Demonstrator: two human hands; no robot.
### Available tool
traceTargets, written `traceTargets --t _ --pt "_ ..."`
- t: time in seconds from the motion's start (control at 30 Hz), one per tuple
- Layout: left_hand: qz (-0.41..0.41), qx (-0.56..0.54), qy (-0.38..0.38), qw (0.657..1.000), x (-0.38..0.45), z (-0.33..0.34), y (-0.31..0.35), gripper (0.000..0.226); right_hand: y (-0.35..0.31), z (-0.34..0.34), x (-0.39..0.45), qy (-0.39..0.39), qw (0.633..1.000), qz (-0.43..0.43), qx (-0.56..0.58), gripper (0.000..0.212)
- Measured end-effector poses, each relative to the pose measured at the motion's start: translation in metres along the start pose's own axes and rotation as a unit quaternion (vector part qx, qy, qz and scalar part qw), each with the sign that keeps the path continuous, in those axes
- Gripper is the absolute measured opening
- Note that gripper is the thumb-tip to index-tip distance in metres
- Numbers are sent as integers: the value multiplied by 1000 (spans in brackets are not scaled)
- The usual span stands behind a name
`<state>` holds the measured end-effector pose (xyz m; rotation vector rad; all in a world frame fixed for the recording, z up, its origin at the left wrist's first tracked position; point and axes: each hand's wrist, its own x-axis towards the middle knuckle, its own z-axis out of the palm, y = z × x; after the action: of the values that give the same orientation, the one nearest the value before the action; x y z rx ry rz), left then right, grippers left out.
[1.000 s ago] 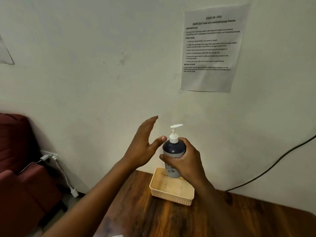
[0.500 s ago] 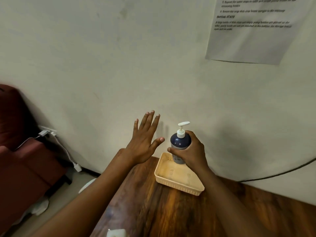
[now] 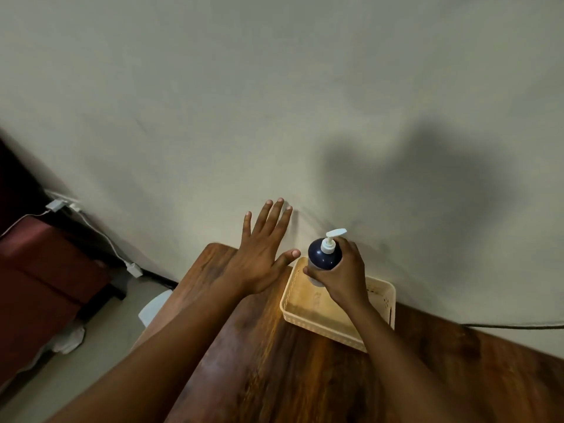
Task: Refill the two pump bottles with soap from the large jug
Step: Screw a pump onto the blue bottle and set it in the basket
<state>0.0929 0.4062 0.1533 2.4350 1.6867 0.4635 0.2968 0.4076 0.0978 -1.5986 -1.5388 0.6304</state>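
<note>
The left hand (image 3: 259, 254) is hovering flat over the dark wooden counter (image 3: 274, 361), fingers straight and spread, holding nothing, its thumb tip reaching just beside the left rim of the shallow cream plastic basket (image 3: 381, 297). To its right, the right hand (image 3: 341, 276) is wrapping its grip around the body of the dark blue pump bottle with the white pump head (image 3: 323, 253), which is standing upright in the basket's far left corner, close to the wall. The bottle is sitting inside the curled fingers, its shoulder and pump rising clear above them. The step looks like setting the bottle down in the basket. To do it well, the person should be keeping it vertical, feeling for its base sitting flat, then letting go without nudging the pump.
</note>
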Motion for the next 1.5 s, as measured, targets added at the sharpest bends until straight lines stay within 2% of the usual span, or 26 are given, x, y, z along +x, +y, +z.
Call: traceTargets --t 0.3,0.47,0.83,0.97,1.17,1.33,1.5 --pt "-22 11 -43 999 7 49 -30 84 48 58 11 4 1000 8 -22 92" --pt "-26 2 -38 999 1 74 -43 85 71 81 5 23 998 15 -52 91" --pt "-39 2 -54 998 -1 106 -51 89 83 107 -5 71 995 32 -60 92" --pt "-43 -9 -49 998 -4 111 -50 89 85 106 -5 77 995 42 -51 91" --pt "-49 -8 -45 998 -8 98 -46 91 81 95 -5 16 995 64 -76 107" --pt "-45 -6 -41 998 -17 74 -29 90 63 64 -18 -3 992 54 -114 114" --pt "-45 -8 -39 998 -40 41 1 91 36 20 -39 -47 993 37 -102 119"
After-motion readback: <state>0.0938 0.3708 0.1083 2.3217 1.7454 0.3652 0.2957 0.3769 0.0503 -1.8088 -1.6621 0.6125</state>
